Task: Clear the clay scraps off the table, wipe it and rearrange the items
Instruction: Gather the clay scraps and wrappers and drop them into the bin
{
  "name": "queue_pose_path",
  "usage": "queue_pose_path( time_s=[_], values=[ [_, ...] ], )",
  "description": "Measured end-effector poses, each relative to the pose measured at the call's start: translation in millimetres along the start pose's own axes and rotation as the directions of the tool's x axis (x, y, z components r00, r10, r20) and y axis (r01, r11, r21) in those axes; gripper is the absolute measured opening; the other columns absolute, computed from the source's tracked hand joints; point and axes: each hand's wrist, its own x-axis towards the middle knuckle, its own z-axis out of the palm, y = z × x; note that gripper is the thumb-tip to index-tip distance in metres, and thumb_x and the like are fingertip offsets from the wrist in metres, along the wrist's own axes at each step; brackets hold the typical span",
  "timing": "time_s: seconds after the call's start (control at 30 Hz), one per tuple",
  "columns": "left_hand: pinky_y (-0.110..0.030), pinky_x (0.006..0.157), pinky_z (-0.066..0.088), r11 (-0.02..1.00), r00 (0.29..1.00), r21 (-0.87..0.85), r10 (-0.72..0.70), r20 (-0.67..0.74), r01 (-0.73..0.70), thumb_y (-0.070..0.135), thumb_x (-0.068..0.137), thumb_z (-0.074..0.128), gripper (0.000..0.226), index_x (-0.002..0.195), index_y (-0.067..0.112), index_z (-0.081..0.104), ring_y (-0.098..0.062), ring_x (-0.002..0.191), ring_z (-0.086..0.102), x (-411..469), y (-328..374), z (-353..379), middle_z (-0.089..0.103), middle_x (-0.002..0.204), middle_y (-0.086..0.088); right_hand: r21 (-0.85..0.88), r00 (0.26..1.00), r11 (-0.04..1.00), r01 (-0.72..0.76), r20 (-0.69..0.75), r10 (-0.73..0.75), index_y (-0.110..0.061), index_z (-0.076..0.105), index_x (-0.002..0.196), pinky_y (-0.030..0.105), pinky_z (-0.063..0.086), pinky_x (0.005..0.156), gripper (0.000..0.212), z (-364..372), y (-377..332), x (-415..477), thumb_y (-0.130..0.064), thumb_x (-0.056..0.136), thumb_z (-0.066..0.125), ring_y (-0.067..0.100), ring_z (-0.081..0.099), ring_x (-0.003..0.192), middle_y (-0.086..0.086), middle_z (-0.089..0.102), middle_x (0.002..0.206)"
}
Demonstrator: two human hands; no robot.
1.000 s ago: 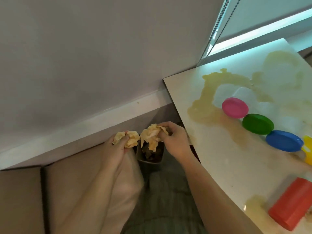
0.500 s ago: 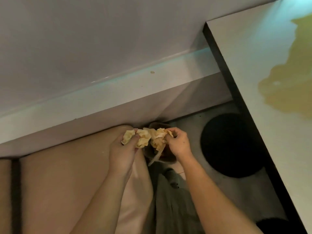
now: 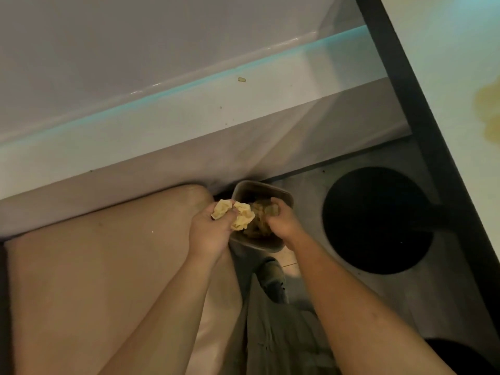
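Landmark: small grey rounded-rectangular plastic bin (image 3: pixel 273 189), set on the floor. A crumpled pale-yellow wad (image 3: pixel 238 216) is gripped by the left hand (image 3: pixel 209 234), fingers clenched round it, and is held over the bin's left rim. The right hand (image 3: pixel 282 221) is lowered into the bin mouth, fingers curled round a 2nd, darker yellowish wad (image 3: pixel 266 209). More crumpled yellowish scraps (image 3: pixel 257 228) are seen inside the bin beneath it. The white table top with black edge (image 3: pixel 433 63) is located right of the bin, well apart; a yellow smear (image 3: pixel 487 112) is seen on it. A black round disc (image 3: pixel 376 220) lies on the floor near the bin's right side. A beige cushion (image 3: pixel 94 266) is left of the bin. 1 dark shoe (image 3: pixel 272 277) is seen just below the bin.
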Motion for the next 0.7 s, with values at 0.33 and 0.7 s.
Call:
queue_pose_path(
  time_s=[0.33,0.7],
  values=[
    [-0.046,0.107,0.051,0.950,0.919,0.125,-0.308,0.246,0.285,0.037,0.087,0.079,0.081,0.156,0.035,0.035,-0.026,0.126,0.059,27,-12,36,0.054,0.146,-0.002,0.105,0.992,0.994,0.001,-0.129,0.013,-0.027,0.054,0.140,0.037,0.050,0.101,0.040,-16,18,-4,-0.021,0.100,0.057,0.019,0.058,0.121,-0.001,0.060,0.137],
    [-0.026,0.084,0.057,0.978,0.977,-0.014,-0.207,0.051,0.207,0.016,0.099,0.067,0.049,0.146,0.013,0.052,-0.012,0.095,0.067,-9,-5,29,0.068,0.103,-0.002,0.075,0.982,0.995,0.061,-0.185,-0.046,-0.022,0.060,0.135,0.041,0.052,0.104,0.039,-21,15,-48,-0.013,0.097,0.057,0.020,0.061,0.120,0.001,0.063,0.132]
  ],
)
